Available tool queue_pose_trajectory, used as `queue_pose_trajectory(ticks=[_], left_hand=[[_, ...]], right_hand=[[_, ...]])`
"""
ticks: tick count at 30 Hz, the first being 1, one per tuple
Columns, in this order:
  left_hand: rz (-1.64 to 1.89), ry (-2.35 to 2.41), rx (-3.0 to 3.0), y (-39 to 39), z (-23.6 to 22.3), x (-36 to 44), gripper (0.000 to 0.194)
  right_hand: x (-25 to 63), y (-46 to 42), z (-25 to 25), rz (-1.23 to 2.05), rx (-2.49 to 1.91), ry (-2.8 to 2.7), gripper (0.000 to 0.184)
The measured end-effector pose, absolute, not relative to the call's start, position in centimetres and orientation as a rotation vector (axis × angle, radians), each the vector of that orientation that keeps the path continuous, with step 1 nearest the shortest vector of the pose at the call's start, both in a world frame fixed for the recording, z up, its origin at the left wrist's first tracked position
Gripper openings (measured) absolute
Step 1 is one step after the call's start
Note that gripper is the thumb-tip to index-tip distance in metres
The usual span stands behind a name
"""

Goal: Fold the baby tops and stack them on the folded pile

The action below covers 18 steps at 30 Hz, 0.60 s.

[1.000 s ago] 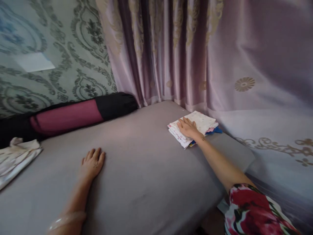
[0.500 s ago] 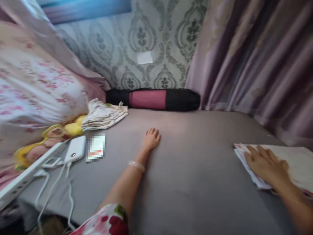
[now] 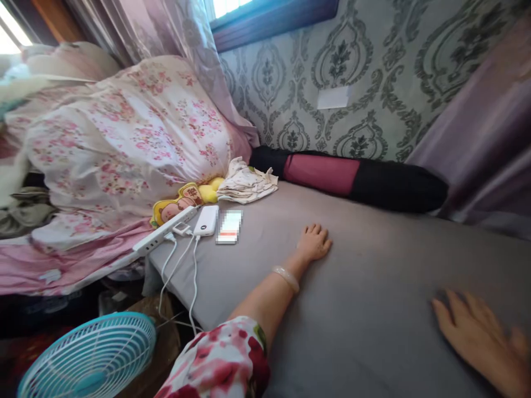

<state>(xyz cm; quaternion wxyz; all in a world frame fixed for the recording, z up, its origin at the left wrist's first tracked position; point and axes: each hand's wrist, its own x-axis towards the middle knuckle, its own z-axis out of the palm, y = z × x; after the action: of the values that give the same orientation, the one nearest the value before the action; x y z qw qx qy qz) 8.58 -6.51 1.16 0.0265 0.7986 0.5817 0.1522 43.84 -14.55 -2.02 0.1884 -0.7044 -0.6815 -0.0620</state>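
Observation:
My left hand (image 3: 314, 243) rests palm down on the grey-covered bed surface (image 3: 365, 276), fingers spread and holding nothing. A pale bangle (image 3: 286, 278) circles that wrist. At the lower right my right hand (image 3: 477, 331), a little blurred, is over the same surface with its fingers apart and nothing in them. The stack of folded cloths is out of view now. Beyond my left hand lies a crumpled pale patterned cloth (image 3: 249, 182), near a long black and maroon bag (image 3: 323, 172) against the wall.
Left of my left hand are a white power bank (image 3: 206, 220), a pixelated flat item (image 3: 229, 226), a power strip (image 3: 166, 229) with white cables, and yellow plush toys (image 3: 178, 207). A floral-covered heap (image 3: 136, 127) rises behind. A blue fan (image 3: 89, 359) stands at the lower left.
The view has swung left, bringing in the heap and fan. My right hand has come off the stack of folded cloths, which has left the view. My left hand stays flat on the bed.

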Motion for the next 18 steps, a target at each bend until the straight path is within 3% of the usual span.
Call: queue_pose_trajectory(ticks=[10,15,18], left_hand=[[0.528,1.708,2.518,-5.9,1.4,7.3,0.044],[0.54,1.461,2.42,-3.7,1.9,4.2,0.036],[0.583,1.609,2.203,-2.2,3.1,0.5,0.032]], right_hand=[[25.2,-12.0,-1.2,-0.051,-1.865,-2.337,0.064],[20.5,-12.8,-0.2,-0.067,-1.833,-2.401,0.062],[19.9,-13.2,0.1,-0.121,-1.831,-2.371,0.061]])
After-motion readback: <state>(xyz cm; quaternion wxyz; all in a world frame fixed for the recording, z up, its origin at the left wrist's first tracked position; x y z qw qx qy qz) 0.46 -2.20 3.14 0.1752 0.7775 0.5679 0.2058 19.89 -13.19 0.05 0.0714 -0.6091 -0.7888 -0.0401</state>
